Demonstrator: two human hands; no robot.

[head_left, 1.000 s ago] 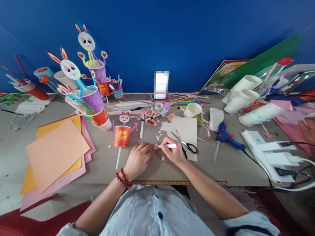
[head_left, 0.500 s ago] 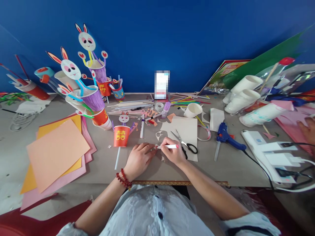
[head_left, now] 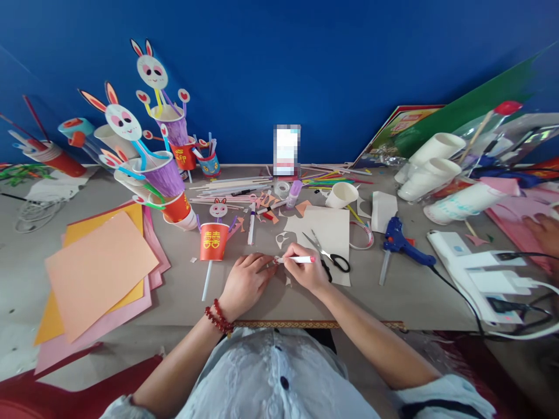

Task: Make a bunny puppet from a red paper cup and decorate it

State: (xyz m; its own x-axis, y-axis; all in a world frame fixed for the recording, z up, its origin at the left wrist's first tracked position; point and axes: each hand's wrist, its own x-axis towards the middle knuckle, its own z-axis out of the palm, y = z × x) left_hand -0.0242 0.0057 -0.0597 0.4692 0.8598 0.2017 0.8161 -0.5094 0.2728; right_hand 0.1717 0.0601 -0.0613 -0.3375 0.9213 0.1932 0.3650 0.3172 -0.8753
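In the head view my right hand (head_left: pixel 305 270) pinches a white marker with a red end (head_left: pixel 305 259), its tip at a small round paper cutout (head_left: pixel 276 261) with red on it. My left hand (head_left: pixel 245 281) lies palm down on the table, fingers stretched out, fingertips at the edge of that cutout and partly covering it. Scissors (head_left: pixel 325 251) with black handles rest on a white card sheet (head_left: pixel 338 224) just beyond my right hand. A red paper cup (head_left: pixel 213 241) with a small rabbit face and a straw beneath stands beyond my left hand.
Coloured paper sheets (head_left: pixel 102 273) lie at left, below two tall rabbit cup figures (head_left: pixel 163 174). A blue glue gun (head_left: pixel 406 244) and a white power strip (head_left: pixel 476 276) with cords are at right. A phone (head_left: pixel 286 151) leans on the wall. Another person's hand (head_left: pixel 544 230) touches pink paper.
Both hands stay nearly in place, the marker tip still at the small cutout. The red cup with the rabbit face appears slightly further left. The other person's hand has shifted a little left.
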